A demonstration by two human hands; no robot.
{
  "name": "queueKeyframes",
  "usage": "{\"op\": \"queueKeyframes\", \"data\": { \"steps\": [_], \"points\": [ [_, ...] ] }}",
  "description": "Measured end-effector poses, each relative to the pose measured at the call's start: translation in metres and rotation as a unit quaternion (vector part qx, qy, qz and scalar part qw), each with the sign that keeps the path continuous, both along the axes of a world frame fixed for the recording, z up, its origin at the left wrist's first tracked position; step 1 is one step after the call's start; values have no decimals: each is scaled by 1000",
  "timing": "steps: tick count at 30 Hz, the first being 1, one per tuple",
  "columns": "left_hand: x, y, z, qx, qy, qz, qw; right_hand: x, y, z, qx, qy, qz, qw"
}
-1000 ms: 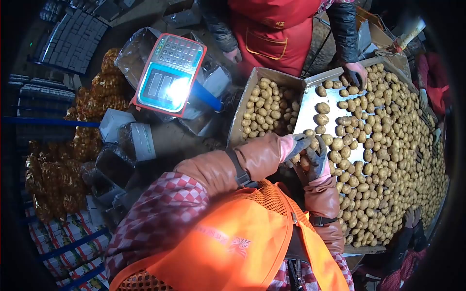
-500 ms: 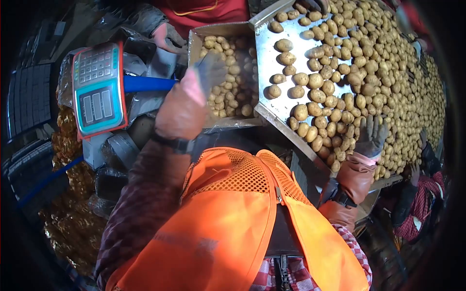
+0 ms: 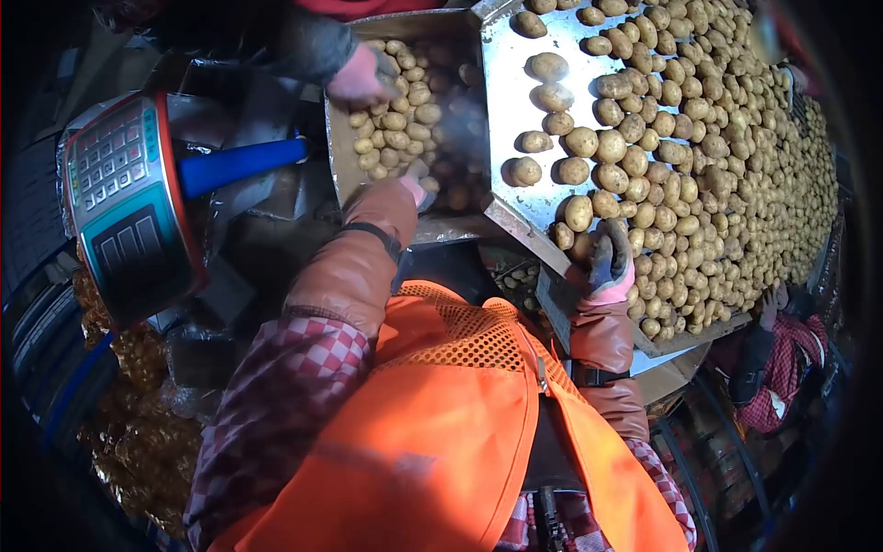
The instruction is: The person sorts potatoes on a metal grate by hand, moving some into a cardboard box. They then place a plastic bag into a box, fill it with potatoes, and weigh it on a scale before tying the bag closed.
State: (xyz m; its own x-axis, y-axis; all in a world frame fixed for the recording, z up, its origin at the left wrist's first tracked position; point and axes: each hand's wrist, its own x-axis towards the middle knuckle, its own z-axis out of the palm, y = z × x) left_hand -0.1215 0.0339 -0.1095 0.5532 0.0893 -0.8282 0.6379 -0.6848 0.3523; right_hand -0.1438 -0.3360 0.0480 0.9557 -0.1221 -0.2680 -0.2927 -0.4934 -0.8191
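My left hand (image 3: 423, 182), in a grey and pink glove, reaches into the near side of a cardboard box (image 3: 345, 152) partly filled with potatoes (image 3: 395, 138). Its fingers are blurred among the potatoes. At the front corner of a metal sorting table (image 3: 524, 216), my gloved right hand (image 3: 610, 262) curls its fingers around a shaded potato (image 3: 583, 247). More potatoes (image 3: 612, 175) lie around that hand, spreading thickly toward the right. Another person's gloved hand (image 3: 361, 78) reaches into the box from its far left side.
A scale display (image 3: 129, 207) on a blue post (image 3: 239, 166) stands left of the box. Plastic-wrapped packages and orange-brown netting (image 3: 138, 423) lie below it. Another person's checked sleeve (image 3: 782, 368) shows at the right edge of the table.
My left hand has lowered into the near side of the box. My right hand has moved left to the table's corner. The other person's hand has come into the box. The view has shifted.
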Motion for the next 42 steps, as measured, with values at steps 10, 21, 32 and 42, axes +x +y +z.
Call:
{"op": "queueKeyframes", "data": {
  "steps": [10, 21, 32, 42],
  "points": [
    [-16, -2, -13, 2, 9, -7, 1000, 8, 12, -1, -32, -3, 27, 999],
    [-5, -43, 34, -69, -56, -43, 995, 10, 13, 0, -33, -4, 36, 999],
    [-2, -55, 25, -155, 20, 43, 987, 10, 9, -2, -5, -8, 50, 999],
    [-34, -6, 125, -412, -203, 604, 651, 10, 12, -19, 122, 47, 7, 991]
  ]
}}
